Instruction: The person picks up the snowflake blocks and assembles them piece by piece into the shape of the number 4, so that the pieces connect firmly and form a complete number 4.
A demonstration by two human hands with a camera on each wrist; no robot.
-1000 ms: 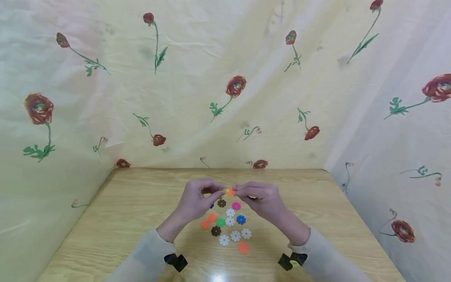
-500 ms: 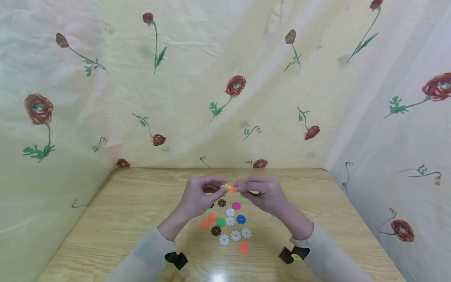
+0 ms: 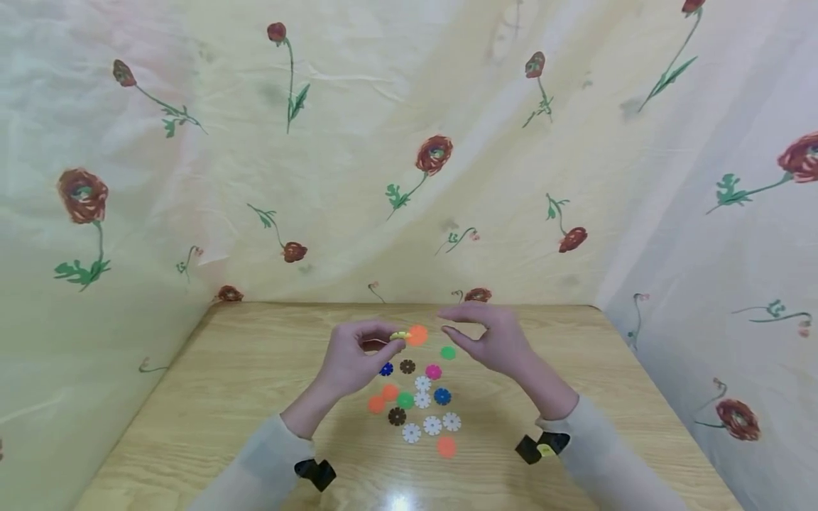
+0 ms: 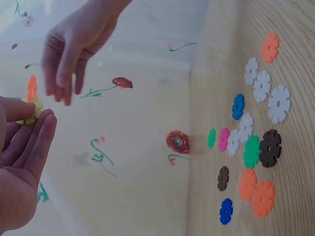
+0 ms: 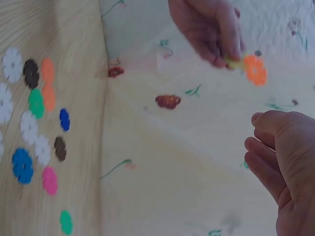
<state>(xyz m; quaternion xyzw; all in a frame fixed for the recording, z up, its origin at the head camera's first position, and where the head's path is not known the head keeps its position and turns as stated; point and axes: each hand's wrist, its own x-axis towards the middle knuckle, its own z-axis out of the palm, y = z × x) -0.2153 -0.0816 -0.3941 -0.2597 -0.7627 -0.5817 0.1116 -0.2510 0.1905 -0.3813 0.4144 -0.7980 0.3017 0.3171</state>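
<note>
Right hand (image 3: 498,344): drawn back to the right since the earlier frame; its fingertips, which then touched the held orange disc (image 3: 418,335), now stand off from it. Its grip is apart, thumb below the fingers.
Left hand (image 3: 354,357): one grip, clamped by thumb and fingers on one yellow disc (image 3: 400,335), raised above the tabletop (image 3: 243,376).
Held pair: two notched flower-shaped discs, one yellow, one orange, joined at their edges; the orange one projects toward the right hand.
Discs on the tabletop: fifteen, lying flat, below and between the hands.
White discs (image 3: 432,425): five, three of them in the nearer row.
Loose orange discs (image 3: 446,446): three; two touch each other, one lies nearest the person.
Green discs (image 3: 448,353): two, one far, one beside the orange two.
Brown discs (image 3: 396,416): two, well apart.
Blue discs (image 3: 442,396): two, one darker than the other.
Pink disc (image 3: 433,372): one.
Sleeves (image 3: 258,454): two, pale, each with one black wrist device (image 3: 315,474).
Cloth (image 3: 358,177): flower-printed, behind the tabletop and on both sides.
</note>
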